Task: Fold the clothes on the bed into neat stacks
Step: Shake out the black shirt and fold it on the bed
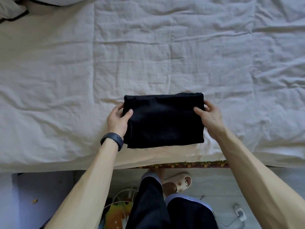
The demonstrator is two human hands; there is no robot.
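- You've got the black garment point(163, 121) folded into a compact rectangle, lying near the front edge of the bed point(165, 55), right in front of you.
- Your left hand point(118, 120) grips its left side: thumb laid on top of the cloth, the other fingers curled round the edge and out of sight behind it.
- Your right hand point(208, 116) mirrors that on the right side, thumb pressing the top layer, fingers wrapped round the fold.
- Both grips are partly closed, clamping the layers between thumb and fingers. Neither is a tight fist.
- Holding it at both ends like this makes sense: it stops the layers from sliding apart and keeps the corners square if you carry the bundle off to a stack.
- It's hard to tell whether the bundle is resting on the sheet or just lifted, since black on black hides the underside.
- The near left corner shows a loose lower layer peeking out, so that's the bit likely to slip.
- No other clothes and no stack show on this stretch of sheet, only a pillow point(13, 9) at the far left corner.
- A dark wristband point(113, 140) sits on your left wrist, clear of the cloth.
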